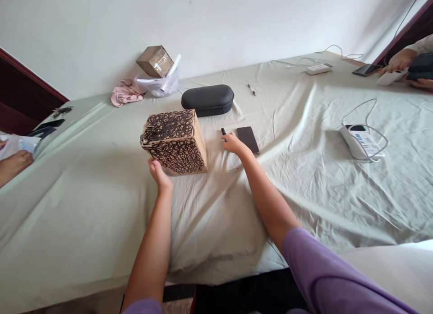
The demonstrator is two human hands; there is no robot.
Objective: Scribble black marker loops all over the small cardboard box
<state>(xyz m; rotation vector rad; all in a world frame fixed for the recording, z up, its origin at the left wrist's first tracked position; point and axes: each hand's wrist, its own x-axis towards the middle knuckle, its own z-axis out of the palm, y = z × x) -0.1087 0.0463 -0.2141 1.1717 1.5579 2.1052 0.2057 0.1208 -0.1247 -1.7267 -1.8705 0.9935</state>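
left hand (159, 173) clamps the scribbled box (176, 142) at one corner, so it might tip; right hand (233, 143) pinches the marker (223, 131).

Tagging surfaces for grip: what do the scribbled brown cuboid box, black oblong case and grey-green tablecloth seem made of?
Brown box: likely matte cardboard; plain tan side, worn left corner. Black case: matte, apparently moulded shell, smooth and rounded; covering unclear. Tablecloth: dull fabric, probably thin, from its creases.
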